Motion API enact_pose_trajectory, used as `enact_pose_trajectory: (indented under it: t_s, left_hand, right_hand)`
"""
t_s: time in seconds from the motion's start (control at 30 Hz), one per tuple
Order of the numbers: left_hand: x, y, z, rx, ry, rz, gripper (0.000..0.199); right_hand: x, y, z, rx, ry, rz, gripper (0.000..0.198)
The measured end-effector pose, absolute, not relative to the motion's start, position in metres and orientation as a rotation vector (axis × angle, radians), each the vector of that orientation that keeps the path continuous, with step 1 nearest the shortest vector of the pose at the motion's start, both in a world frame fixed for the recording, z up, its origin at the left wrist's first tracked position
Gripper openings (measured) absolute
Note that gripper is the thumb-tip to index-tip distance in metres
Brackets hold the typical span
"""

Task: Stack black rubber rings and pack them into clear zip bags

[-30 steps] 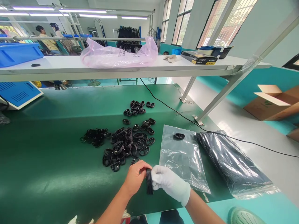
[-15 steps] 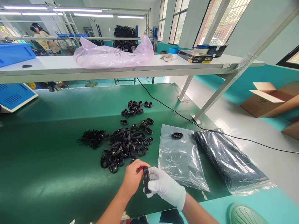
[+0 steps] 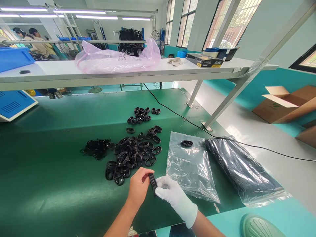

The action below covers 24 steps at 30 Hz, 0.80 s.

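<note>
Between my two hands, over the green table (image 3: 61,184), is a coiled black cable (image 3: 152,184) seen edge-on and tilted, its top leaning left. My bare left hand (image 3: 139,185) pinches its upper end between thumb and fingers. Wearing a white glove, my right hand (image 3: 174,197) grips the coil's right side lower down. Just beyond my hands lies a heap of oval black cable coils (image 3: 133,151). Left of that heap sits a tangled pile of thin black loops (image 3: 95,148). One separate coil (image 3: 187,143) rests on a clear plastic bag (image 3: 191,171) to the right.
A full bag of black items (image 3: 243,168) lies at the right edge. A black cord (image 3: 177,113) crosses the table. Farther back are more coils (image 3: 140,115) and a raised white shelf (image 3: 118,75) with a pink plastic bag (image 3: 116,59). Two people are in the background.
The coil in my hands has gone from nearly upright to tilted, its top shifting left. Both hands have moved slightly left. A second person now shows in the background.
</note>
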<state>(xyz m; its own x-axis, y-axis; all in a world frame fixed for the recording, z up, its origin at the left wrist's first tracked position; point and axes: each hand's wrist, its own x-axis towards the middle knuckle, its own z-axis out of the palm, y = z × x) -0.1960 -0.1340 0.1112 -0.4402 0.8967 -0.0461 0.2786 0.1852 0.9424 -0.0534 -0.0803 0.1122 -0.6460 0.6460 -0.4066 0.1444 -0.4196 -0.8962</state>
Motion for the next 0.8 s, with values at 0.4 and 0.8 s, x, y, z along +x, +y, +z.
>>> enact_pose_trajectory:
  t_s: [0.4, 0.8]
  left_hand:
    - [-0.191, -0.138, 0.111, 1.241, 1.881, 1.225, 0.029]
    - [-0.187, -0.133, 0.102, 0.919, 1.744, 1.263, 0.019]
  right_hand:
    - [-0.057, -0.086, 0.11, -1.124, -1.252, 2.267, 0.029]
    - [-0.05, -0.078, 0.116, -1.13, -1.109, 2.492, 0.057]
